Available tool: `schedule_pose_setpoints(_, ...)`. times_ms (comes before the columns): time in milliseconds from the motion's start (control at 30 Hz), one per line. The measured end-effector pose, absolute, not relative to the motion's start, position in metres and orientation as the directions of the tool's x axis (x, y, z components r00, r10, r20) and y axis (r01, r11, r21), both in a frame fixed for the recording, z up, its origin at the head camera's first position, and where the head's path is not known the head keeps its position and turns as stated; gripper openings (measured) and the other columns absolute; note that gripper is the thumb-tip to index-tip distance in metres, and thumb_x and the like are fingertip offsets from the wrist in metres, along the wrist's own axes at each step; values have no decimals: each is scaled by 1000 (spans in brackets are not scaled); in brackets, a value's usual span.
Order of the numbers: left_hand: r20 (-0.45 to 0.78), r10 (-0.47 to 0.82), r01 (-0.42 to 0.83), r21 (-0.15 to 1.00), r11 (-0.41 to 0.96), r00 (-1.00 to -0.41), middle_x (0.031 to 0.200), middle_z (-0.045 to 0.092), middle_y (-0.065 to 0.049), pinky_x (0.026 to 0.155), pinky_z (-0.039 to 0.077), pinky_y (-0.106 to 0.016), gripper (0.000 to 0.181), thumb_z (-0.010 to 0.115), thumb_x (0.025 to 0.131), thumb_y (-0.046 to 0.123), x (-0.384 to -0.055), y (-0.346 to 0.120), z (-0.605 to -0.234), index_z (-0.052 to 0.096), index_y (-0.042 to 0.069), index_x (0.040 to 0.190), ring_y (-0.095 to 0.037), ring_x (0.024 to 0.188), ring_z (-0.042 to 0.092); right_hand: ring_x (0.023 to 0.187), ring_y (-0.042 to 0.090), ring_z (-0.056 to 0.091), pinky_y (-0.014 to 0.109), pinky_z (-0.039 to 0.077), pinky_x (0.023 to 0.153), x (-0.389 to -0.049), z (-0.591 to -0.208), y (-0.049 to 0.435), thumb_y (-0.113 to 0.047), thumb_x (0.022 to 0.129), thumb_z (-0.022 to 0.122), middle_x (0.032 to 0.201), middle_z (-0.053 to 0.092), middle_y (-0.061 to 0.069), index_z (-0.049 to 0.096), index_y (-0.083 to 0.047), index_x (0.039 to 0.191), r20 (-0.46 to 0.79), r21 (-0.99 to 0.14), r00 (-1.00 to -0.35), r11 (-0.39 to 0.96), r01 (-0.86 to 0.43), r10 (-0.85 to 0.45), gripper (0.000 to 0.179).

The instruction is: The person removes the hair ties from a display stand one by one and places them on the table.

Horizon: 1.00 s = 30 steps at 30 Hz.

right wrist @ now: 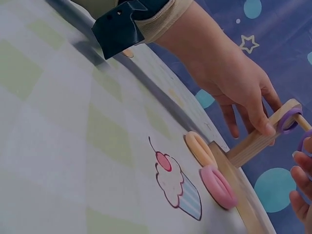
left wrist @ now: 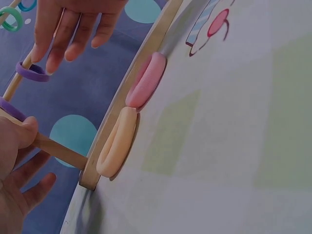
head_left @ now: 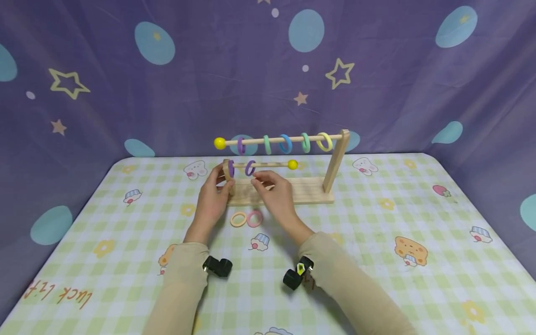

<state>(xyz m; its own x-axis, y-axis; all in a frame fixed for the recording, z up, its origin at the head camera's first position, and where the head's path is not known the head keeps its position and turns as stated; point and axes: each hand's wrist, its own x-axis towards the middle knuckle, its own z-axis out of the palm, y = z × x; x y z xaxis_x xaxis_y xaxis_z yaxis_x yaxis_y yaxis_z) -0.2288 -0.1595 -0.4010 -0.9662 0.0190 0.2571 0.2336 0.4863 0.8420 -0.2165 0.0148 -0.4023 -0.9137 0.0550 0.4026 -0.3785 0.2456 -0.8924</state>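
A wooden stand point(head_left: 310, 190) carries a long upper rod and a short lower rod point(head_left: 272, 164), each tipped with a yellow ball. My left hand point(head_left: 211, 197) grips the short post point(right wrist: 256, 144), its thumb on the near face. One purple ring point(right wrist: 290, 120) sits on the lower rod against this post. Farther along hangs a second purple ring point(left wrist: 31, 71), its lower edge pinched between thumb and fingertip of my right hand point(head_left: 276, 193); the right hand's other fingers are extended. An orange ring point(head_left: 238, 219) and a pink ring point(head_left: 254, 218) lie before the base.
On the upper rod hang a purple ring point(head_left: 241, 145), a blue ring point(head_left: 286, 144), a yellow ring point(head_left: 324, 142) and two green ones. The tall post point(head_left: 336, 160) rises at the right. A checked cloth point(head_left: 368, 279) covers the table; a patterned purple curtain point(head_left: 251, 83) stands behind.
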Motion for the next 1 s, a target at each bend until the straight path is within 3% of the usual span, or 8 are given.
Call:
schedule_pose_setpoints(633, 254, 23, 232, 840, 490, -967, 141, 52, -19, 100, 46, -43, 51, 57, 101, 11, -226, -159, -400, 39, 5, 149, -33, 126, 52, 76, 20, 65, 26, 52, 69, -219, -402, 4, -13, 90, 74, 95, 74, 7, 75, -6, 109, 364, -901, -929, 278, -333, 66, 20)
schedule_pose_setpoints(1000, 273, 22, 248, 835, 491, -962, 140, 52, -19, 99, 47, -44, 51, 57, 101, 10, -227, -160, -400, 40, 5, 148, -33, 125, 53, 76, 19, 64, 25, 52, 67, -219, -403, 4, -16, 89, 76, 94, 75, 4, 75, -7, 102, 351, -909, -933, 266, -321, 74, 16)
